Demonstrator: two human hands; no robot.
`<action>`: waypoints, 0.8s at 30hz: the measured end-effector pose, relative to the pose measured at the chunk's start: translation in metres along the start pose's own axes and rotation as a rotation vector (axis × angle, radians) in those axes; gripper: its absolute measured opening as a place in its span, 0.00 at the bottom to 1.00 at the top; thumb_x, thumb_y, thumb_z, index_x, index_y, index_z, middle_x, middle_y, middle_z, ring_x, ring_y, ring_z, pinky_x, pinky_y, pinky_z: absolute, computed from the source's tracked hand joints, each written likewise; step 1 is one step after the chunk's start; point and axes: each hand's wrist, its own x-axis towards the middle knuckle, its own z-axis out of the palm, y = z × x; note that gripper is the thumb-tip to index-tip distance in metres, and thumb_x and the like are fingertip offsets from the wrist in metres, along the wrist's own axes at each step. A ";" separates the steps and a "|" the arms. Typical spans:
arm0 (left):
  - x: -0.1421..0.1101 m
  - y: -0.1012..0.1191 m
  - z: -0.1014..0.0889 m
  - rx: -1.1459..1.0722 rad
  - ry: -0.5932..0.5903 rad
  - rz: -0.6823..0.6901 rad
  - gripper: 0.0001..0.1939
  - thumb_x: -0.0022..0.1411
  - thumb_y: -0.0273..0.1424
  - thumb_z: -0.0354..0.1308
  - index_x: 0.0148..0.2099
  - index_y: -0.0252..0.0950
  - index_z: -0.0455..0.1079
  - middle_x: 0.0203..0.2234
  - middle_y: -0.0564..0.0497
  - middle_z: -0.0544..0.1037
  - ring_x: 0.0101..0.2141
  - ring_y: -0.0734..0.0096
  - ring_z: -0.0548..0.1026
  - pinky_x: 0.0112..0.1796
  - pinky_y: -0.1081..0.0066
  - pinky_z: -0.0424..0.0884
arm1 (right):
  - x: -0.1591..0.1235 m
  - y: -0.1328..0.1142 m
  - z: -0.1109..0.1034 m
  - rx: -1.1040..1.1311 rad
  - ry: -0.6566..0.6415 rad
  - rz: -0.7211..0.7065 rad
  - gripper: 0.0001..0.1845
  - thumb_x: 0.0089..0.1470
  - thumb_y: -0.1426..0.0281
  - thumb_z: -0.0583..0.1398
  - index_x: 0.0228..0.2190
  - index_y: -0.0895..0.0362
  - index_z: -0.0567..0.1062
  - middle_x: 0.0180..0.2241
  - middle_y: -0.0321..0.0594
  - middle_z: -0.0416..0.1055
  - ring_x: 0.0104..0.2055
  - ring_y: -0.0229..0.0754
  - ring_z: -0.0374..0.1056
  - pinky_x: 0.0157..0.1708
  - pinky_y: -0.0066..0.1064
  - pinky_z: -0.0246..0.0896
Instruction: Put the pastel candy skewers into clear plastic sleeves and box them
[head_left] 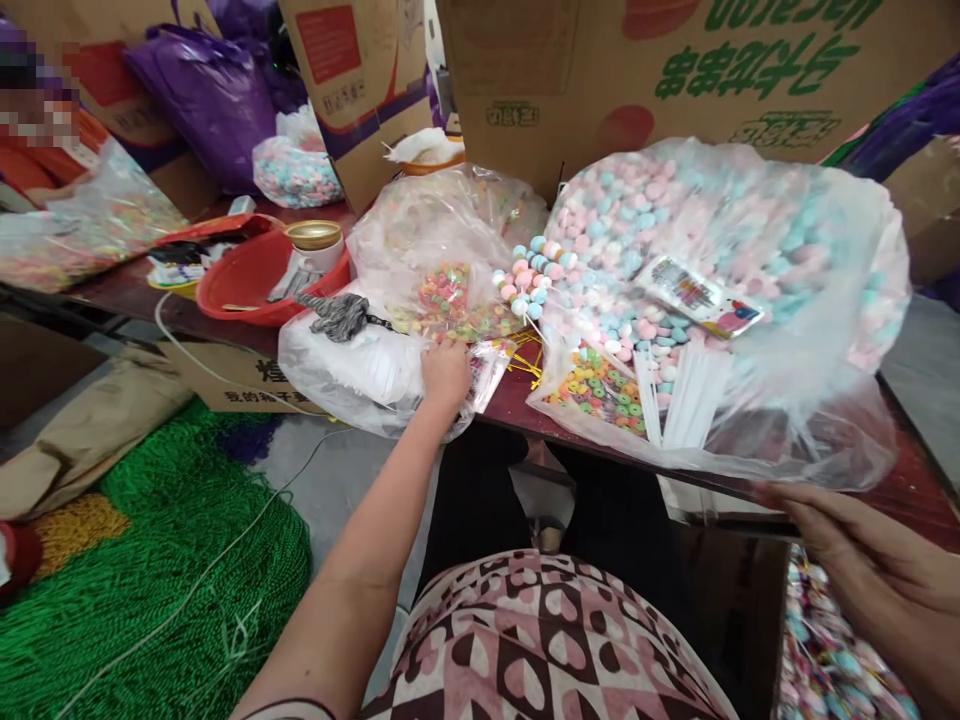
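My left hand (448,375) rests at the table's front edge with its fingers curled; what they hold, if anything, is hidden. It lies against shiny printed packets (491,372) and beside a clear bag of white sticks or wrappers (367,365). My right hand (862,575), slightly blurred, is low at the right, its fingers stretched out and nothing seen in them. Below it is a box of wrapped pink and blue candies (832,650). Skewered pink, blue and white marshmallows (529,275) lie on the bags ahead.
A big clear bag of marshmallows (810,235) covers the table's right side, with white sticks (697,395), ring candies (600,390) and a printed packet (701,295) on it. A red basin (240,280) stands left. Green cord (172,540) is heaped on the floor.
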 end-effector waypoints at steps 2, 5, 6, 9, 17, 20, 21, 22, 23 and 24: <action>-0.002 -0.002 -0.002 -0.012 0.036 0.005 0.12 0.69 0.30 0.50 0.37 0.30 0.73 0.35 0.40 0.77 0.38 0.61 0.71 0.39 0.61 0.58 | 0.018 -0.033 0.022 0.022 -0.103 0.015 0.11 0.58 0.56 0.59 0.38 0.42 0.81 0.37 0.37 0.81 0.41 0.54 0.76 0.47 0.47 0.70; -0.014 0.000 -0.011 -0.042 0.090 0.056 0.11 0.68 0.31 0.51 0.37 0.34 0.73 0.33 0.44 0.77 0.37 0.62 0.72 0.39 0.63 0.61 | 0.047 -0.067 0.059 0.211 -0.253 0.012 0.18 0.53 0.51 0.61 0.34 0.49 0.82 0.33 0.40 0.81 0.36 0.50 0.77 0.44 0.43 0.73; -0.020 0.002 -0.015 -0.073 0.117 0.111 0.11 0.68 0.31 0.51 0.37 0.35 0.73 0.32 0.45 0.77 0.36 0.63 0.72 0.39 0.63 0.62 | 0.057 -0.076 0.072 0.290 -0.279 0.081 0.20 0.53 0.49 0.61 0.34 0.51 0.82 0.33 0.41 0.81 0.35 0.49 0.77 0.43 0.41 0.73; -0.040 0.013 -0.028 -0.241 0.253 0.399 0.10 0.68 0.31 0.51 0.39 0.37 0.74 0.31 0.48 0.76 0.35 0.66 0.71 0.39 0.66 0.65 | 0.085 -0.097 0.107 0.497 -0.399 0.272 0.28 0.51 0.44 0.60 0.38 0.54 0.82 0.36 0.45 0.81 0.36 0.46 0.77 0.38 0.37 0.73; -0.076 0.043 -0.048 -0.574 0.105 0.426 0.12 0.68 0.30 0.51 0.48 0.38 0.73 0.33 0.49 0.75 0.35 0.69 0.72 0.40 0.70 0.68 | 0.109 -0.113 0.142 0.712 -0.510 0.358 0.21 0.39 0.51 0.70 0.26 0.56 0.80 0.26 0.37 0.75 0.27 0.37 0.68 0.27 0.28 0.63; -0.080 0.046 -0.053 -0.715 -0.036 0.265 0.14 0.67 0.33 0.52 0.53 0.38 0.71 0.35 0.49 0.75 0.37 0.69 0.74 0.40 0.70 0.69 | 0.104 -0.115 0.136 0.732 -0.476 0.350 0.20 0.42 0.53 0.69 0.32 0.56 0.80 0.26 0.37 0.74 0.26 0.37 0.66 0.23 0.27 0.60; -0.080 0.046 -0.055 -0.732 -0.058 0.256 0.15 0.67 0.33 0.52 0.53 0.38 0.71 0.35 0.49 0.75 0.37 0.68 0.74 0.41 0.70 0.69 | 0.103 -0.115 0.133 0.725 -0.468 0.340 0.22 0.43 0.54 0.69 0.36 0.56 0.80 0.26 0.36 0.73 0.26 0.37 0.66 0.23 0.27 0.60; -0.080 0.046 -0.056 -0.735 -0.075 0.260 0.15 0.67 0.32 0.52 0.53 0.37 0.72 0.35 0.48 0.75 0.38 0.67 0.74 0.42 0.69 0.69 | 0.102 -0.116 0.131 0.714 -0.476 0.319 0.26 0.44 0.55 0.69 0.42 0.55 0.79 0.28 0.36 0.74 0.27 0.37 0.67 0.24 0.28 0.62; -0.079 0.046 -0.058 -0.732 -0.088 0.265 0.16 0.67 0.32 0.52 0.54 0.37 0.72 0.36 0.47 0.76 0.39 0.66 0.74 0.43 0.68 0.69 | 0.101 -0.117 0.130 0.696 -0.491 0.288 0.30 0.44 0.55 0.69 0.48 0.55 0.77 0.30 0.36 0.75 0.28 0.37 0.68 0.27 0.29 0.64; -0.079 0.046 -0.060 -0.730 -0.106 0.259 0.16 0.66 0.32 0.53 0.54 0.37 0.71 0.37 0.47 0.76 0.40 0.65 0.74 0.44 0.67 0.69 | 0.101 -0.117 0.130 0.667 -0.510 0.250 0.33 0.45 0.56 0.69 0.52 0.54 0.75 0.32 0.37 0.76 0.30 0.38 0.69 0.30 0.30 0.66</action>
